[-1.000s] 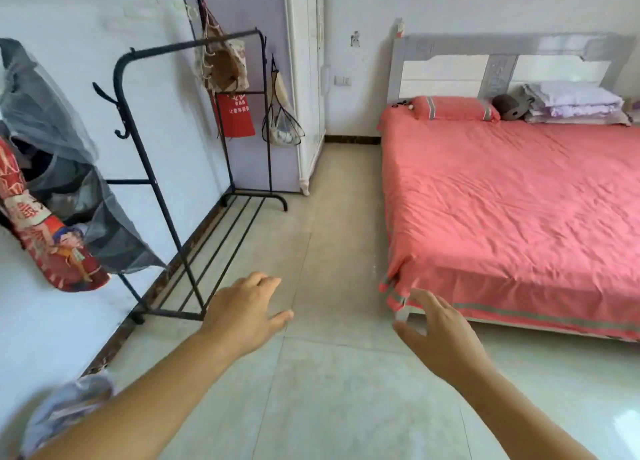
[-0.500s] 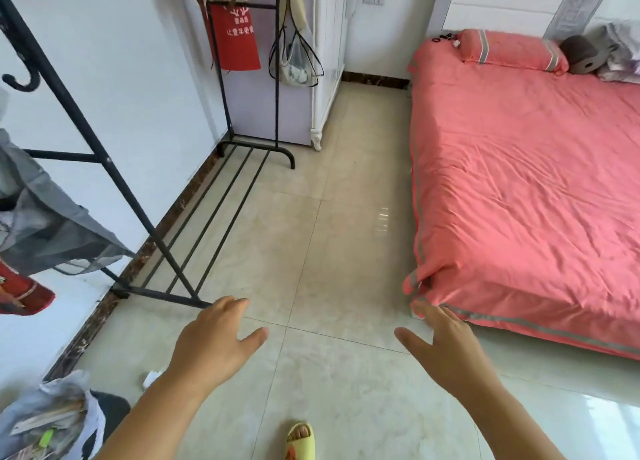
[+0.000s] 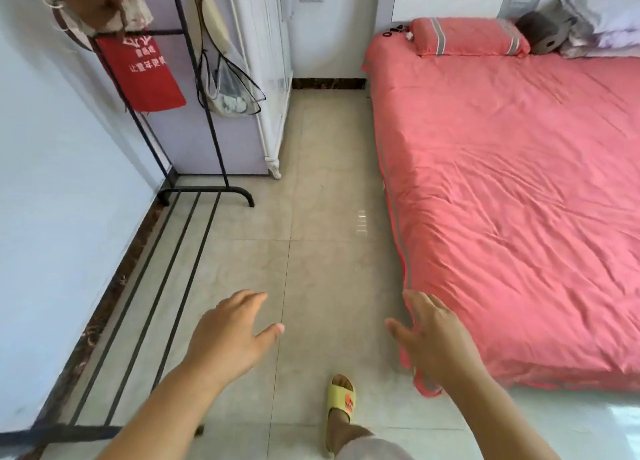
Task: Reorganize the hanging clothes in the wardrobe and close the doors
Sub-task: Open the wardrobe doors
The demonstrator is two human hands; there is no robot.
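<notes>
Containers first: a flat red fabric bag with white lettering (image 3: 142,75) hangs off the black metal clothes rack (image 3: 207,120) on the left, and I can't tell what's in it, if anything. Next to it, on the same rack, a see-through mesh bag with black trim (image 3: 230,92) has some pale lumpy stuff sitting at the bottom, too blurry to say what. Higher up there's a beige frilly fabric item (image 3: 100,6) on the rack, partly cut off by the top edge.

The tall white wardrobe (image 3: 266,78) sits just behind the rack, in the far corner. Only its side and front edge show, so I honestly can't tell how the doors stand or see any clothes inside.

Hands: both are out in front, palms down, hovering over the beige tiled floor (image 3: 322,251). The left hand (image 3: 228,338) has fingers loosely spread and the thumb sticking out to the right, nothing in it. The right hand (image 3: 436,338) is the same, relaxed and empty, right by the corner of the coral-pink bedspread (image 3: 502,200), whose corner drapes to the floor. Whether it touches the fabric, can't say.

A foot in a yellow rubber slipper (image 3: 341,399) is planted below, between the arms.
</notes>
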